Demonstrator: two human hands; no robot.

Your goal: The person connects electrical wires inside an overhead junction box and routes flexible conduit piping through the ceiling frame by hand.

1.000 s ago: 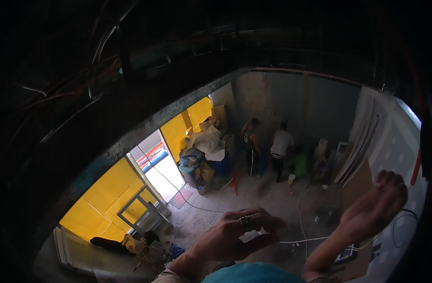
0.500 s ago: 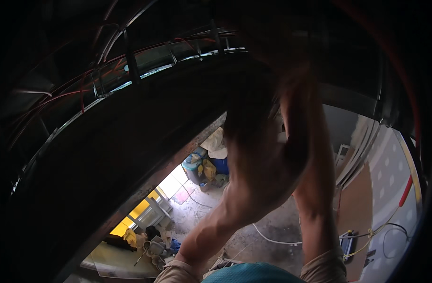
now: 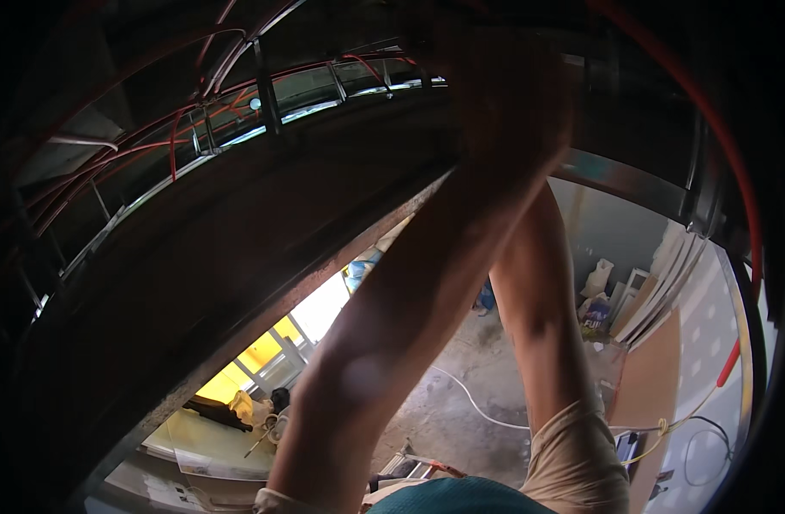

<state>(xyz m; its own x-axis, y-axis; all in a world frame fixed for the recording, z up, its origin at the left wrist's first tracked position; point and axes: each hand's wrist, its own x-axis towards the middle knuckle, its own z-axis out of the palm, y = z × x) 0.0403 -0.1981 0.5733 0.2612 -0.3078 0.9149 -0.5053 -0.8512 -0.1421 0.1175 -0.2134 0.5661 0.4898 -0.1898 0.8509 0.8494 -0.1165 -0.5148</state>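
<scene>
Red cables (image 3: 174, 141): strung overhead, left of your hands. Dark overhead beam (image 3: 238, 248): slanting up from lower left toward your hands, contact unclear; likely heavy, stiff and rough, best held along its lower edge. Your left hand (image 3: 519, 98): raised into shadow, its grip impossible to tell. Your right hand: hidden behind the left wrist, grip likewise unknown. Red conduit (image 3: 742, 176): right of both.
</scene>
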